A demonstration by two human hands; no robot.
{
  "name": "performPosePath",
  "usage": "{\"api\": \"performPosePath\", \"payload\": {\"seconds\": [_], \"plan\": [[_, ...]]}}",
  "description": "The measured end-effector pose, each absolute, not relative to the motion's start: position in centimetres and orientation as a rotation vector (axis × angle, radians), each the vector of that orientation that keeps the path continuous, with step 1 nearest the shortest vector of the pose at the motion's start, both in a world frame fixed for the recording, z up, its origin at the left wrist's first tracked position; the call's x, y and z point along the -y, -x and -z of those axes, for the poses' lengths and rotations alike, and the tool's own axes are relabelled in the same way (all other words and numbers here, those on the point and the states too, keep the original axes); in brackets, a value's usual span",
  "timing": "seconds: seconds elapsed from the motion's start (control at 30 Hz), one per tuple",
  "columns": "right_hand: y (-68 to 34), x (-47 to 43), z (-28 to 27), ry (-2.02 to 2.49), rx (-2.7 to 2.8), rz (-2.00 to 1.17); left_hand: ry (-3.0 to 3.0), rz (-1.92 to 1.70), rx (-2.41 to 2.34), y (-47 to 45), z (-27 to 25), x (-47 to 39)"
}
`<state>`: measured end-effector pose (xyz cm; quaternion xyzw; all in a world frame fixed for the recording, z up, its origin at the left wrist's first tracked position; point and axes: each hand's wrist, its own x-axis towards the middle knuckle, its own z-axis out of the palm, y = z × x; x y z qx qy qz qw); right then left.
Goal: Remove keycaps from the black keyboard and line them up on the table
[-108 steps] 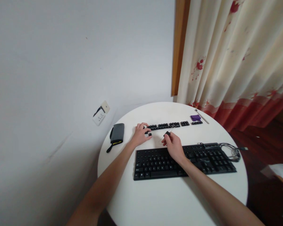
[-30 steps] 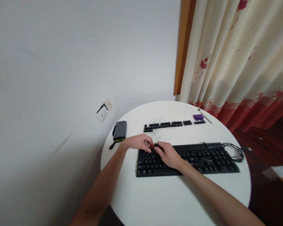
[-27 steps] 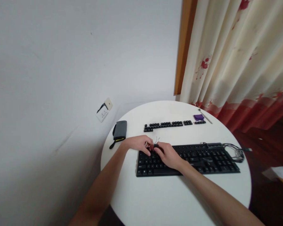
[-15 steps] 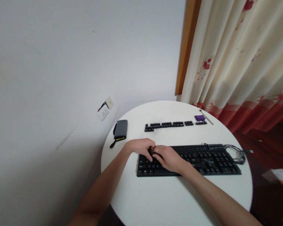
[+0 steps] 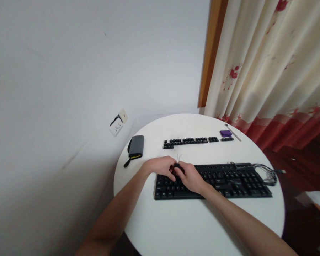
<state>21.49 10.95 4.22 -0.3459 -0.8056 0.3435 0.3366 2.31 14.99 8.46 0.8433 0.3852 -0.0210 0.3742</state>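
Note:
A black keyboard [image 5: 237,188] lies across the front half of a round white table [image 5: 181,222]. Over its upper left keys, my right hand [image 5: 189,176] is closed around a keycap puller [image 5: 177,165]; its dark handle shows at the fingertips and two thin wire prongs point up and away. My left hand [image 5: 162,166] meets it from the left, thumb and fingers curled together beside the handle. Whatever is between the left fingertips is too small and hidden to make out.
Behind the keyboard, loose black keycaps [image 5: 194,140] stand in rows. A grey pouch [image 5: 137,145] lies at the left edge, a purple cloth [image 5: 225,133] and a thin brush [image 5: 234,133] at the back right. A coiled cable [image 5: 269,176] rests by the right edge.
The puller has turned so that its wire prongs now point upward between my hands. Both hands stay together over the keyboard's upper left, the fingers shifted slightly.

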Motion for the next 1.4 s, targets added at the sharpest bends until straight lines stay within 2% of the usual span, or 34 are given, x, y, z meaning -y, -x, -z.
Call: {"api": "performPosePath", "payload": {"seconds": [0.23, 0.47, 0.6, 0.8, 1.07, 1.4], "plan": [[-21.3, -11.6, -3.4, 1.017, 1.8, -1.066, -2.299, -0.083, -0.878, -2.6, -9.3, -14.9], [-22.3, -12.4, -4.2, 1.163, 1.584, -0.808, -2.452, -0.548, -0.969, -4.6, -8.7, -14.8], [-23.1, -13.1, -4.4, 1.219, 1.572, -0.788, -2.408, -0.746, -1.046, -5.4, -7.2, -15.1], [-23.6, -13.8, -4.1, 1.207, 1.535, -0.953, -2.572, -0.762, -0.981, -5.5, -6.3, -15.3], [-23.9, -14.0, -4.2, 1.211, 1.538, -0.789, -2.767, -0.812, -0.808, -6.0, -6.3, -15.7], [-23.8, -14.0, -3.9, 1.21, 1.532, -0.812, -2.847, -0.801, -1.082, -6.5, -6.7, -14.9]]}}
